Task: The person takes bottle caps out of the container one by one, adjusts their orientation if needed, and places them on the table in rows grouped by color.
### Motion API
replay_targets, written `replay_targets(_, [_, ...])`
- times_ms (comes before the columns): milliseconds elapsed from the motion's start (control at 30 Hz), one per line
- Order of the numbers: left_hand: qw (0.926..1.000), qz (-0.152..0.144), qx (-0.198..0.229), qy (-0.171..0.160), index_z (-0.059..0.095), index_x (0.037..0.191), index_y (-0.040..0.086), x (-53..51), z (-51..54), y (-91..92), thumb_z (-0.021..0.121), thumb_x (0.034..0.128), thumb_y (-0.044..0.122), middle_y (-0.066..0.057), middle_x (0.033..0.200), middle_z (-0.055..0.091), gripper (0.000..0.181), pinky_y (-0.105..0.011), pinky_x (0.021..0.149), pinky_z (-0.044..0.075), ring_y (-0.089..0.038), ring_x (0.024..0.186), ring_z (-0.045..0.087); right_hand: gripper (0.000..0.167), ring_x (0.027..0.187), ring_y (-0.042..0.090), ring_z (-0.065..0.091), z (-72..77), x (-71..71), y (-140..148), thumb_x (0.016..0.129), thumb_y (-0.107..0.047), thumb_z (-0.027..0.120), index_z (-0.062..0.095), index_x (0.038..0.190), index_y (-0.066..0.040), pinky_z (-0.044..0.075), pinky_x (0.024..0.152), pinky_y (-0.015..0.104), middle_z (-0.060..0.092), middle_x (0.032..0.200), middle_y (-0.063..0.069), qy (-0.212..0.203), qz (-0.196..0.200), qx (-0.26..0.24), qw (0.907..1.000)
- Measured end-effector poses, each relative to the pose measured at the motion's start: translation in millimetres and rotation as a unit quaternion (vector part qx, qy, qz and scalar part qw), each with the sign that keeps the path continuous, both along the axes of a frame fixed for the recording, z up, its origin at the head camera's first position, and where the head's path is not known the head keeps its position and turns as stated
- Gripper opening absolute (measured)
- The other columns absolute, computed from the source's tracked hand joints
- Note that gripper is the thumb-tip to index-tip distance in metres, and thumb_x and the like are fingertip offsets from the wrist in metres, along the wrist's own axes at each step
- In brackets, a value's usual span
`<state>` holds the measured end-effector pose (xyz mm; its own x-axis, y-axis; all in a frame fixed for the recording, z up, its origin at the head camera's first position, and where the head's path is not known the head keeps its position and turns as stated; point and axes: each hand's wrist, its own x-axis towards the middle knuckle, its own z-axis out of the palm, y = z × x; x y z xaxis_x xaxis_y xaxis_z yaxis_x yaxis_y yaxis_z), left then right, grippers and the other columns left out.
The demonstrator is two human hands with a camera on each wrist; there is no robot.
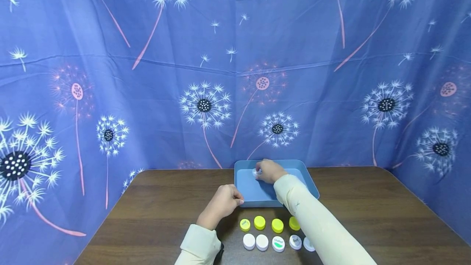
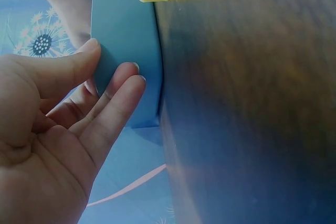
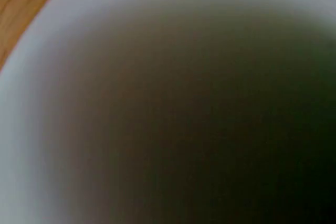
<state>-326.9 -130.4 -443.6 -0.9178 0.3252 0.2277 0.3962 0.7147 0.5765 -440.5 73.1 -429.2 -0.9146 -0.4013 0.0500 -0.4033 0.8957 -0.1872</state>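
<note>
In the head view, a blue tray (image 1: 257,203) stands at the back of the wooden table. My right hand (image 1: 271,171) reaches into its far left part, fingers bent down around a white bottle cap (image 1: 256,172). At the tray's near left corner is my left hand (image 1: 223,200). The left wrist view shows that hand (image 2: 58,124) with its thumb at the tray's rim and fingers against the blue wall (image 2: 126,35). A blurred pale and dark shape fills most of the right wrist view, hiding the right fingers.
In front of the tray lies a row of yellow caps (image 1: 259,223). Nearer to me is a row of several white caps (image 1: 262,242), one with green print (image 1: 278,244). My right sleeve (image 1: 324,224) partly covers the rows' right ends. A blue dandelion-patterned cloth (image 1: 235,72) hangs behind the table (image 1: 165,216).
</note>
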Motion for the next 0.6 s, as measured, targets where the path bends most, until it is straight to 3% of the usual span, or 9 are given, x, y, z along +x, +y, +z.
replay_targets(167, [1.0, 0.002, 0.001, -0.005, 0.077, 0.078, 0.009, 0.5, -0.7, 0.3, 0.074, 0.087, 0.004, 0.007, 0.077, 0.059, 0.011, -0.026, 0.067, 0.049, -0.008, 0.073, 0.053, 0.044, 0.12, 0.032, 0.058, -5.3, 0.0, -3.2, 0.091, -0.028, 0.074, 0.064, 0.13, -0.012, 0.045, 0.101, 0.048, 0.065, 0.124, 0.011, 0.007, 0.017, 0.008, 0.9998])
replay_targets(367, [1.0, -0.004, -0.001, 0.005, 0.077, 0.078, 0.008, 0.9, 0.9, 0.3, 0.075, 0.0866, 0.003, 0.006, 0.077, 0.06, 0.01, -0.026, 0.067, 0.049, -0.007, 0.073, 0.054, 0.028, 0.121, 0.031, 0.056, -7.3, 1.0, -6.7, 0.092, -0.026, 0.072, 0.072, 0.115, -0.01, 0.045, 0.102, 0.046, 0.068, 0.116, 0.008, 0.02, 0.017, 0.007, 0.9996])
replay_targets(467, [0.9999, -0.006, -0.003, 0.008, 0.077, 0.078, 0.008, 0.7, 1.1, -0.1, 0.075, 0.0865, 0.004, 0.006, 0.078, 0.06, 0.01, -0.026, 0.067, 0.049, -0.007, 0.073, 0.054, 0.018, 0.112, 0.027, 0.059, -8.9, 1.5, -7.1, 0.092, -0.027, 0.072, 0.074, 0.103, -0.012, 0.048, 0.095, 0.043, 0.067, 0.106, 0.006, 0.031, 0.016, -0.003, 0.9994])
replay_targets(600, [0.9999, -0.008, -0.003, 0.01, 0.077, 0.078, 0.008, -0.3, -0.3, -0.6, 0.074, 0.0866, 0.004, 0.006, 0.078, 0.061, 0.01, -0.026, 0.068, 0.049, -0.007, 0.074, 0.054, 0.012, 0.082, 0.017, 0.058, -12.3, 0.0, -7.1, 0.091, -0.027, 0.073, 0.072, 0.087, -0.015, 0.05, 0.077, 0.038, 0.062, 0.086, -0.001, 0.04, 0.008, -0.01, 0.9991])
